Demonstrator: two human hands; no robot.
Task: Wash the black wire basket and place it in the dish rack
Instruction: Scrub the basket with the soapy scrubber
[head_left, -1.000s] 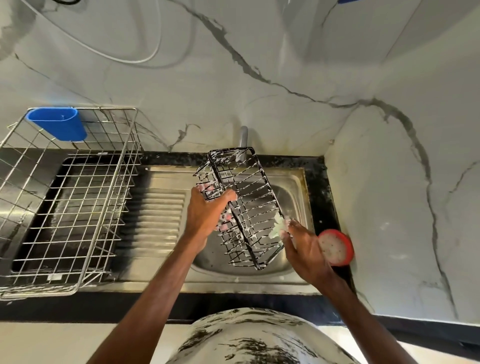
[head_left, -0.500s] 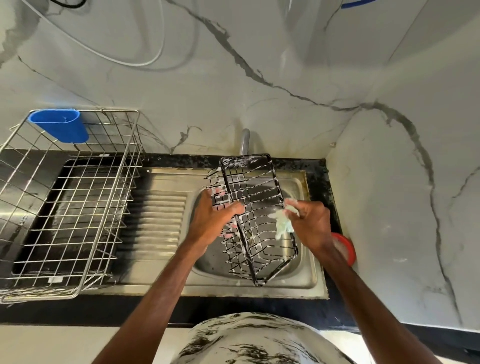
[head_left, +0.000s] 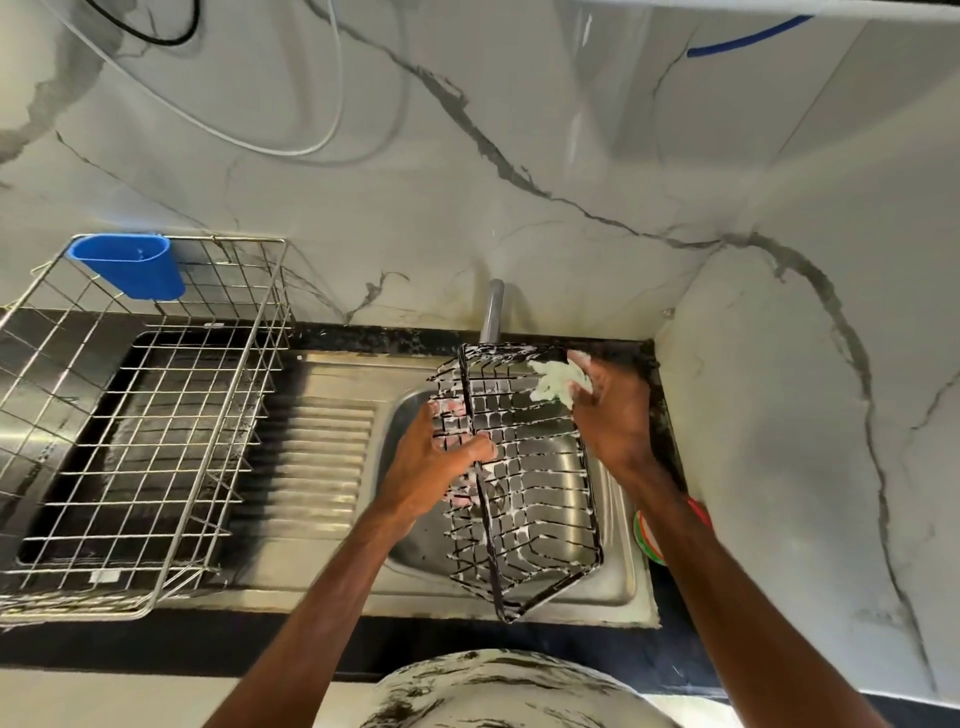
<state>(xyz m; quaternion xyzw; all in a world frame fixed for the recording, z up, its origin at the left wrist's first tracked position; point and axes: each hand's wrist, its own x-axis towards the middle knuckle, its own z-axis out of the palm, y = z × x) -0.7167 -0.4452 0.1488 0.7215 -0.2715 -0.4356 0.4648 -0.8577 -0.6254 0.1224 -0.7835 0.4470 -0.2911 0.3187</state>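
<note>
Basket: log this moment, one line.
phase: soaping | left hand: holds basket over sink | right hand: presses scrubber on far rim

The black wire basket (head_left: 524, 478) (rectangular, its wires streaked with white suds) hangs tilted over the sink basin (head_left: 621, 582), near corner lowest. The left hand (head_left: 441, 462) grips its left rim, and the right hand (head_left: 608, 410) holds a pale scrub pad (head_left: 553, 382) against its far end. The silver wire dish rack (head_left: 156, 415) stands upright to the left, well apart from the basket.
</note>
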